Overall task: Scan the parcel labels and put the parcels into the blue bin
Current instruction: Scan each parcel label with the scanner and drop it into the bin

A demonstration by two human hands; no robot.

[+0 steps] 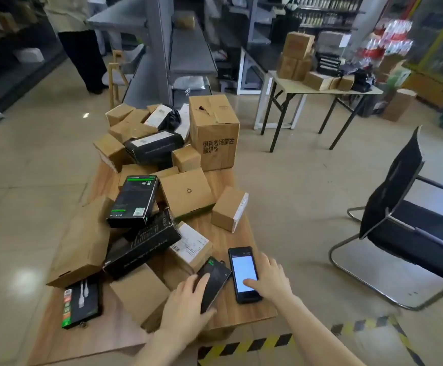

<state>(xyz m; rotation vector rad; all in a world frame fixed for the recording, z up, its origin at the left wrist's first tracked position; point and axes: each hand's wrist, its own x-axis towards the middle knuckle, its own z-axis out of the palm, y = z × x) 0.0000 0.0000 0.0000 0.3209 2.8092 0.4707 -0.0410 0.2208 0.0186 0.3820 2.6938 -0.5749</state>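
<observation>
Gripping slim black cardboard parcel (216, 280), lower centre: left hand (186, 309) fingers | right hand (272, 283) fingers clasp black white-screened scanner (243, 270) just right | long axes near-parallel.

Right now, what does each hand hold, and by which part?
The left hand grips the slim black box by its near end. The right hand holds the scanner phone by its right edge, thumb on the screen.

tall carton (213, 133): 伊利牧场蒙古 | flat carton (187, 192): recycling mark | parcel labels (192, 243): unreadable
</observation>
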